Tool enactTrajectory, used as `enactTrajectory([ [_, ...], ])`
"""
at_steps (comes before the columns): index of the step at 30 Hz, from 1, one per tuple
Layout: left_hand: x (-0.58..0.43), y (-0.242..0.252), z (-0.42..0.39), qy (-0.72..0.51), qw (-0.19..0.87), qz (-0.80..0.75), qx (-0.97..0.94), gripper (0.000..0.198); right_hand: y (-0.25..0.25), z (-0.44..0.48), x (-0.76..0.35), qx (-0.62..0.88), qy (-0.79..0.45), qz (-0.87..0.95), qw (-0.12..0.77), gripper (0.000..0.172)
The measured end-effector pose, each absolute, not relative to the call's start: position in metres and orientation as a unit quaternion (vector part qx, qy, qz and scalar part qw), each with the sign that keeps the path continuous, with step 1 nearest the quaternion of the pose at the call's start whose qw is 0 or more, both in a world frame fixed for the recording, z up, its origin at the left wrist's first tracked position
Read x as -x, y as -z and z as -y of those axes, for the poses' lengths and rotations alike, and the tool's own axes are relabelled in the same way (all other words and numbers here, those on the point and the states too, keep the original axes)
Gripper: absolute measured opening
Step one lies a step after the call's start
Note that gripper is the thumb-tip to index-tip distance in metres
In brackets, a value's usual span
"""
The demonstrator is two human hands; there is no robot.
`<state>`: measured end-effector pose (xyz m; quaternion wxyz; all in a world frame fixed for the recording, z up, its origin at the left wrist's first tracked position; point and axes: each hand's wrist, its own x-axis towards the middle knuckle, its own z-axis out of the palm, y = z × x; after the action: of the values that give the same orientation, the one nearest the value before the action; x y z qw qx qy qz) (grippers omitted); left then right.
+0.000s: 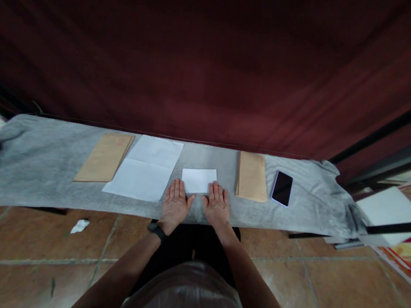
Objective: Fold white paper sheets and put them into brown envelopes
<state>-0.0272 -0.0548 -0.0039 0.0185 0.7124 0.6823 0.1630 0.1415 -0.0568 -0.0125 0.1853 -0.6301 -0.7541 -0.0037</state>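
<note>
A small white piece of paper (198,180), possibly folded, lies flat at the middle of the cloth-covered surface. My left hand (176,204) rests flat by its lower left corner, fingers stretched out and thumb apart. By the lower right corner lies my right hand (217,207), likewise flat and open, its fingertips at or touching the paper's edge. Neither hand grips anything. To the left is a larger white sheet (146,167) with a crease across it. Brown paper envelopes lie on both sides, one stack (105,158) at the far left and another (252,177) to the right.
A phone (282,189) with a dark screen lies right of the right-hand envelopes. Grey cloth (49,170) covers the narrow table. Behind it hangs a dark red curtain (219,72). A crumpled white scrap (80,226) is on the tiled floor. Dark bars (404,119) stand at the right.
</note>
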Motion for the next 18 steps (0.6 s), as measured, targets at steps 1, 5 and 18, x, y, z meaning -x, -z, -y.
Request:
enactTrajectory([
  [1, 0.025, 0.003, 0.056, -0.169, 0.019, -0.68, -0.713, 0.073, 0.013, 0.057, -0.141, 0.63, 0.003, 0.754, 0.187, 0.059],
  [5, 0.011, -0.002, 0.06, -0.169, 0.034, -0.631, -0.756, 0.064, 0.013, 0.057, -0.141, 0.632, -0.006, 0.752, 0.188, 0.059],
  [18, -0.01, -0.018, 0.024, -0.056, 0.092, -0.587, -0.802, 0.054, 0.007, 0.057, -0.141, 0.636, -0.012, 0.753, 0.165, 0.053],
])
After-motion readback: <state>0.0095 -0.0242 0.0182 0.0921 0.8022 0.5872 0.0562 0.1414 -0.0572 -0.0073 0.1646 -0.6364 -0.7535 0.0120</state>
